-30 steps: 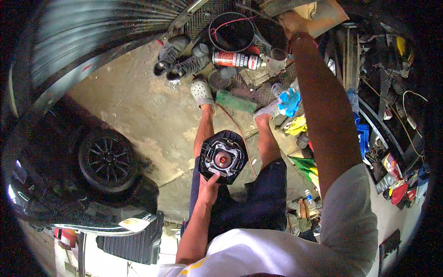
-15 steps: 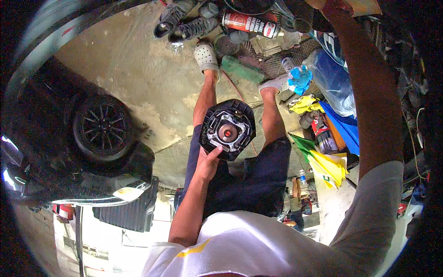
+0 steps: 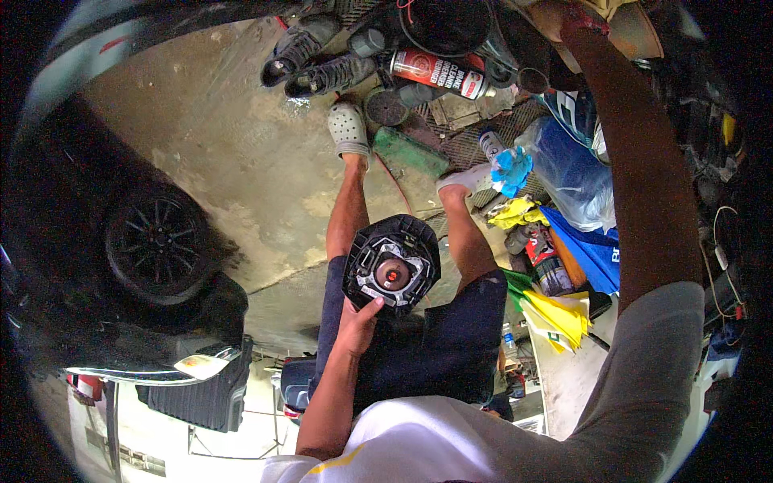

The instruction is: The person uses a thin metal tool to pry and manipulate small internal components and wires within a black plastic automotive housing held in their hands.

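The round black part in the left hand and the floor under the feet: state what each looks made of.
Round black part: apparently moulded plastic, matte, ribbed rim, around a shinier metal-looking centre plate. The left hand grips its lower edge.
Floor: likely bare concrete, rough, stained and patchy grey-tan.

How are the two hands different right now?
The left hand is low, by the lap, gripping a round black car part from below. The right hand is stretched far out on a straight arm to the cluttered shelf at the top edge; whether it holds anything cannot be told. The left shows clearly; the right is mostly hidden. Both are bare.
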Demonstrator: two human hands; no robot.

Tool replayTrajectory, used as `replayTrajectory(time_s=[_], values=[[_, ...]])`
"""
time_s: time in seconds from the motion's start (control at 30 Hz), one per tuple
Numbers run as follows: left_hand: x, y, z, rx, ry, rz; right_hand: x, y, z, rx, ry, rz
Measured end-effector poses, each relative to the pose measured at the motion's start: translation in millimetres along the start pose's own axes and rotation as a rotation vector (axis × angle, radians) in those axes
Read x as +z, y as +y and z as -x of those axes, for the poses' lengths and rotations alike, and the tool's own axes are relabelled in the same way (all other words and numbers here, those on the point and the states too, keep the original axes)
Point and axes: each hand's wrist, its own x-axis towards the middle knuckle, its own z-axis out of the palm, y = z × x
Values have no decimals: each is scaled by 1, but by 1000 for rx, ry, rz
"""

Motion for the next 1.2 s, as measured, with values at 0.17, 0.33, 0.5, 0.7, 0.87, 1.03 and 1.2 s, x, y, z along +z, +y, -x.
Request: replayTrajectory(time_s=[0.17, 0.33, 0.5, 0.7, 0.87, 1.03, 1.2], values=[[-6, -9, 0, -18, 2, 26, -3, 7, -3, -17, -41, 24], [-6, -8, 1, -12, -5, 23, -4, 7, -3, -27, -62, 28], [-2, -8, 2, -5, 15, 62, -6, 7, -4, -28, -85, 27], [8, -1, 4, -14, 56, 101, -7, 10, -4, -34, -109, 25], [4, -4, 4, -36, 64, 112, -8, 12, -6, -40, -122, 28], [1, -9, 2, -55, 15, 128, -7, 12, -4, -47, -129, 32], [1, -12, 2, -24, 28, 100, -8, 11, -4, -59, -124, 30]])
